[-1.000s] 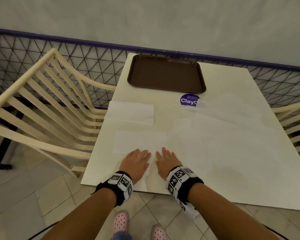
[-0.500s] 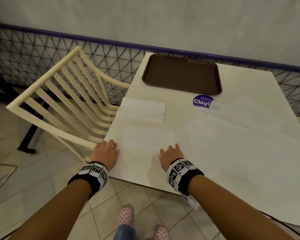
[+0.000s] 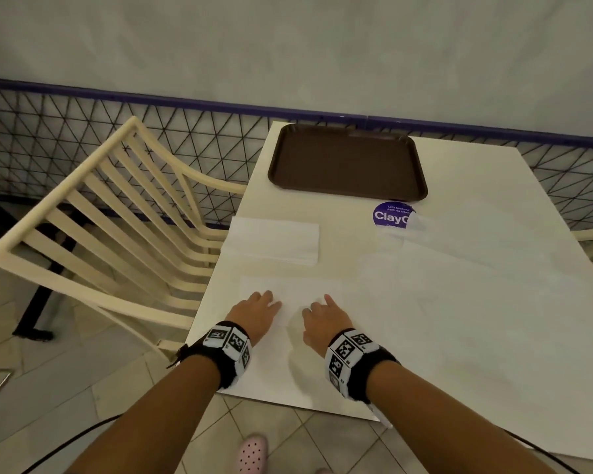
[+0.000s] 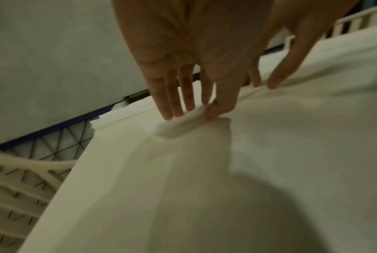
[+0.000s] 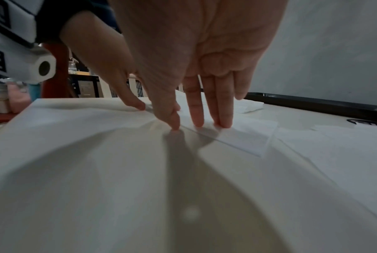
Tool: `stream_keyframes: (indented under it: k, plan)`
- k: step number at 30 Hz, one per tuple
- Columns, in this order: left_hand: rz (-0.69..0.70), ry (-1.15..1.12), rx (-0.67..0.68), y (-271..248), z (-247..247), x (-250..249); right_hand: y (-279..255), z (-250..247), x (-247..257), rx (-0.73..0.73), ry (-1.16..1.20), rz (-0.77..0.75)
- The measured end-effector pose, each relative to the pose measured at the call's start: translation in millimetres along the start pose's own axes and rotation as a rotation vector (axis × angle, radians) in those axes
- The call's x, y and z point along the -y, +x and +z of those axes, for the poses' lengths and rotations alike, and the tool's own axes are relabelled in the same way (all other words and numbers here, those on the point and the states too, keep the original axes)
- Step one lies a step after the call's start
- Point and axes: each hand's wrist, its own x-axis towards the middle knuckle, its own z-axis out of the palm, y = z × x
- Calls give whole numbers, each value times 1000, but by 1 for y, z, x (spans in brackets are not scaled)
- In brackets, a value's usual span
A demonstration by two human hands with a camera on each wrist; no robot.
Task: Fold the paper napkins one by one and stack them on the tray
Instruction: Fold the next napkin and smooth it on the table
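— Cream table [image 3: 493,336] against the mesh railing: where's the napkin?
— Paper napkin [image 3: 291,295] lies near the left front corner; brown tray [image 3: 348,162] at the far edge.
— Grip?
— Left hand [image 3: 254,314] pinches a fold; right hand [image 3: 324,318] presses flat, fingers straight.

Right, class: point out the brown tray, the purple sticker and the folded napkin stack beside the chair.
brown tray [image 3: 348,164], head view, on its bare flat base.
purple sticker [image 3: 389,215], head view, on its printed white lettering.
folded napkin stack [image 3: 274,239], head view, on the middle of its top sheet.
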Motion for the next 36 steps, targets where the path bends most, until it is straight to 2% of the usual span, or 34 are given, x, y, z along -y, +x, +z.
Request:
stream_keyframes:
  k: [2,5,8,11,17,21,24,26,28,30,36]
  plan:
    - [36,30,-81,4,-1,1,0,-2,2,-18,10,7]
    - [61,17,-93,8,-3,8,1,-7,1,-15,8,2]
    - [117,39,92,14,-6,24,2,-17,-10,-21,63,17]
    - [147,-28,94,24,-24,51,3,-40,-26,-104,165,77]
    - [87,-123,-29,51,-90,105,19,-111,-55,-299,245,184]
    - [27,-42,-124,63,-130,126,43,-146,-64,-403,244,238]
    - [15,27,-238,74,-137,139,60,-159,-66,-453,256,273]
    - [30,21,-295,80,-127,145,70,-157,-65,-464,281,283]
    - [140,8,-420,84,-110,146,78,-147,-63,-459,294,279]
    - [216,56,-473,93,-82,153,87,-131,-59,-407,271,258]
    - [263,96,-369,109,-13,152,110,-79,-47,-216,256,169]
